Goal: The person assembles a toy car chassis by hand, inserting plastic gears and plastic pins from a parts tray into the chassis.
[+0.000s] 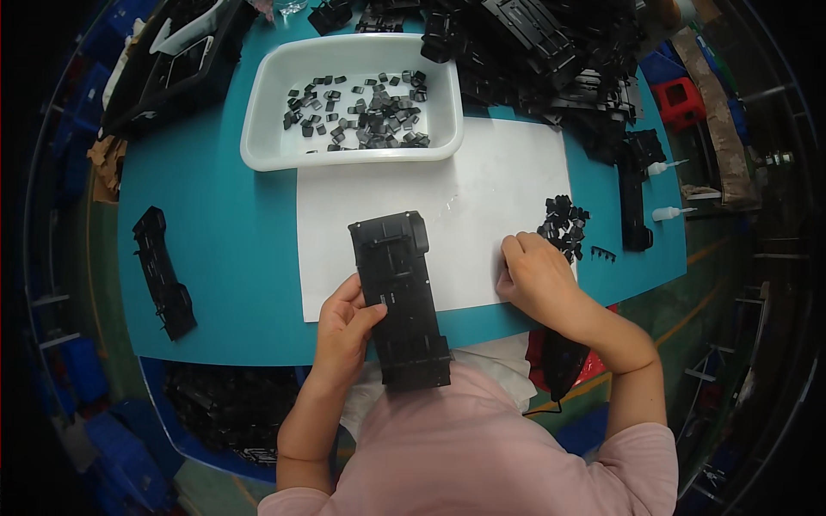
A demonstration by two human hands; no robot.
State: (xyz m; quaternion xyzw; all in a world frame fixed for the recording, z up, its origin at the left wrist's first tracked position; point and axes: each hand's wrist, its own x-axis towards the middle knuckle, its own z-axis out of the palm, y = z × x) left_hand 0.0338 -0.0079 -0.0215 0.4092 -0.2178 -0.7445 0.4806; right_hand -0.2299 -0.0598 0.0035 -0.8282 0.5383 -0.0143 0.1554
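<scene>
— Teal bench (224, 249), white sheet (482, 198) on top. Lying where, the long black plastic housing (400, 297)?

— Resting lengthwise on the sheet's near edge, long axis running away from the body, tilting slightly left. Left hand (342, 331) gripping its left flank, nearer.

— Right hand (538, 275)?

— Curling shut beside the small black clips (565, 225), just right of the housing; holding anything, cannot tell.

Left hand (342, 331) holds a long black plastic frame (400, 297); right hand (538, 277) rests curled on white paper (482, 198), perhaps pinching something.

Right hand's (540, 279) fingertips and grip, curled under, out of sight
</scene>
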